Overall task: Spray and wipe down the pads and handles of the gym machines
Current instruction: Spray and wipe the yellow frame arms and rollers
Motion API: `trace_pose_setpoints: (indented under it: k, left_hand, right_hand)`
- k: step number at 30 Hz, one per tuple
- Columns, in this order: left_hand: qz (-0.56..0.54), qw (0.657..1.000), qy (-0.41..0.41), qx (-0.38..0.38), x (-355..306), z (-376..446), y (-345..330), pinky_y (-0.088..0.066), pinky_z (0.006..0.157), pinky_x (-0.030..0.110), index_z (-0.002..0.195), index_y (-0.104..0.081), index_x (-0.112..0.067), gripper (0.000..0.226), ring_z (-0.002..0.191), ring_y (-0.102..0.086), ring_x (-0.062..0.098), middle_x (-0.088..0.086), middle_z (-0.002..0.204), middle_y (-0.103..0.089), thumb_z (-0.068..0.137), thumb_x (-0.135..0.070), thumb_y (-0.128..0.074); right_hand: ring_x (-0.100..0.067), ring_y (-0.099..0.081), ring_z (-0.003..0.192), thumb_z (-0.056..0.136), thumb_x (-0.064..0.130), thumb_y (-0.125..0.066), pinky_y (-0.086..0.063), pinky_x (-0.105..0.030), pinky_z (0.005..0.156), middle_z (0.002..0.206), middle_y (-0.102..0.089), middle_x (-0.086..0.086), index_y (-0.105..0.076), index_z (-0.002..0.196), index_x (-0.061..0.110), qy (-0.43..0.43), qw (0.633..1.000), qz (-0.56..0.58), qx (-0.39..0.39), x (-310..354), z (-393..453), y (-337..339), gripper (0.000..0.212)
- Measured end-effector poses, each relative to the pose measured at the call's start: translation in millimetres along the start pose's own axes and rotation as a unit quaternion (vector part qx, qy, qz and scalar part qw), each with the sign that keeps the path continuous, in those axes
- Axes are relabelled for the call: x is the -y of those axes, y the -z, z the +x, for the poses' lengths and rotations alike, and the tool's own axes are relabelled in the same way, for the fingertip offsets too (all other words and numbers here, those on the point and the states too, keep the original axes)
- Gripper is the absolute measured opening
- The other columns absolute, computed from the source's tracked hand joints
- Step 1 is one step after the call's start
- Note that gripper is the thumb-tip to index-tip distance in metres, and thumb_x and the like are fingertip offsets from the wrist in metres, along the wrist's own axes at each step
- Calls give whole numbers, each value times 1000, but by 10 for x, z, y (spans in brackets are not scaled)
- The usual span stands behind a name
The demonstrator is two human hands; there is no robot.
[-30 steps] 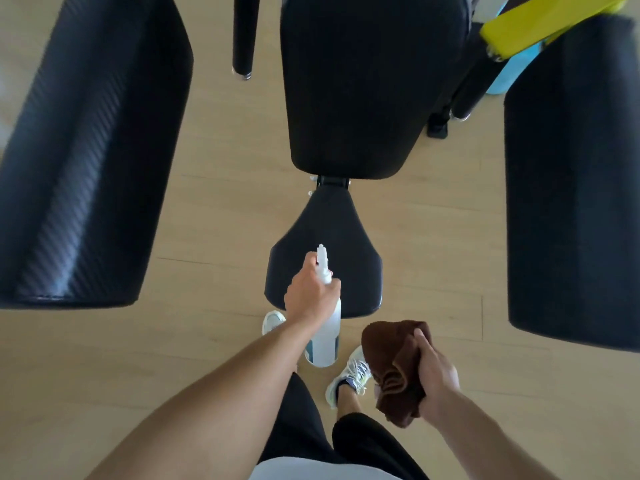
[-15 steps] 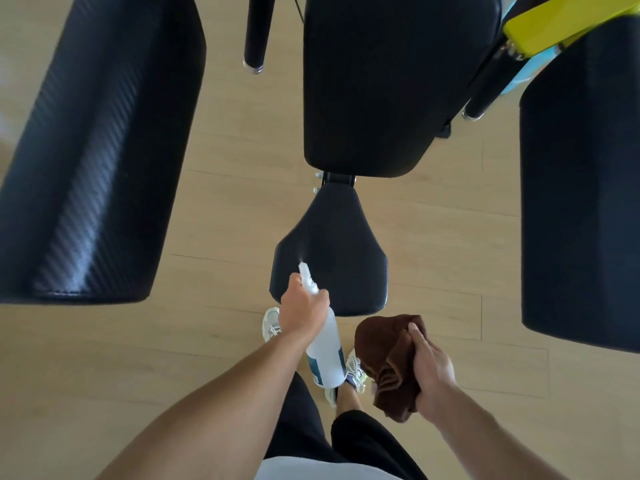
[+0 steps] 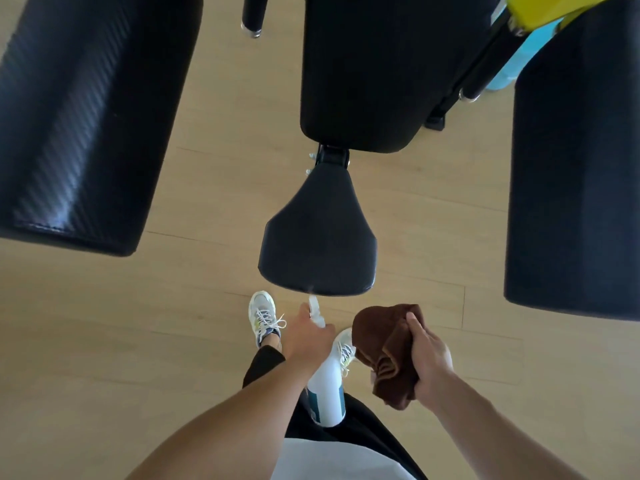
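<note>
- the left hand (image 3: 308, 337) is wrapped round the neck of the white spray bottle (image 3: 327, 386), fingers curled over the trigger; the nozzle points up at the near edge of the small black seat pad (image 3: 317, 244), and a faint wisp of mist shows just off the tip
- a second ago the nozzle sat over the middle of that pad; now the bottle has dropped back towards the body and tilted, so its tip lies just below the pad's front edge (the camera has also shifted, so part of that is the view moving)
- the right hand (image 3: 427, 358) grips the bunched brown cloth (image 3: 388, 351), thumb over the top and fingers closed beneath; it hangs near the pad's lower right, not touching, much as it did before
- my reading: spraying of the seat pad is ending or just done; the wipe with the cloth looks like the next step
- the tall back pad (image 3: 367, 71) above, and the long pads at left (image 3: 79, 116) and right (image 3: 575, 174), cannot be judged wet or dry from here; both white trainers stand on the pale wood floor (image 3: 104, 341) below the bottle
</note>
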State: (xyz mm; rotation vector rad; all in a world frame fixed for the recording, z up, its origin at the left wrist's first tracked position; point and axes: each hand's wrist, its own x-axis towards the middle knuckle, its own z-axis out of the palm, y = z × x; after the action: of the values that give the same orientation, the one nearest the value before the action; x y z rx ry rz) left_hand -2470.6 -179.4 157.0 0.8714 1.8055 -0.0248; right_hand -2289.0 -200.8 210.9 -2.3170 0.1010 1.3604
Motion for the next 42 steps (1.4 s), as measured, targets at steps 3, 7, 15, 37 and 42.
trace_pose_setpoints:
  k: [3, 7, 15, 37, 42]
  left_hand:
    - [33, 999, -20, 25, 4, -48, -201, -55, 91, 44, 133, -44, -33, 60, 99, -63, 24, -3, 108, -65, 75, -45, -54]
    - [44, 995, -71, 55, -148, -158, -357, -44, 82, 30, 135, -45, -29, 48, 97, -59, 22, 0, 118, -66, 90, -31, -59]
    - [104, 975, -157, 120, -409, -280, -244, -54, 91, 42, 147, -35, -36, 65, 100, -65, 26, 0, 113, -67, 86, -34, -55]
    - [563, 771, -294, 47, -2257, 554, 2305, -44, 64, 31, 87, -58, -9, 10, 61, -47, 15, 1, 69, -50, 90, -17, -53]
    - [487, 818, -305, 35, -2423, 630, 2230, -38, 54, 25, 76, -50, -15, 16, 56, -41, 8, -3, 65, -42, 90, -18, -56]
  right_hand:
    - [-38, -76, 82, 89, 57, -70, -61, -63, 78, 89, -79, -11, -78, 101, 29, 9, 1000, 0, -9, -10, -11, 124, 31]
    - [-43, -76, 79, 87, 58, -69, -60, -67, 72, 87, -79, -14, -78, 94, 34, 3, 1000, 13, -27, -65, 30, 281, 26]
    - [-34, -68, 94, 100, 50, -56, -57, -57, 93, 100, -71, -6, -65, 101, 39, 62, 994, 38, -86, -20, -46, 351, 15]
    - [-26, 12, 159, 98, 77, -22, 5, -48, 129, 174, 3, 6, -7, 164, 41, 482, 644, -590, 71, 1291, 1608, -1955, 76]
    - [-24, 0, 160, 101, 69, -32, -4, -44, 130, 173, -14, 5, -25, 161, 41, 519, 672, -527, 42, 773, 1312, -2185, 67]
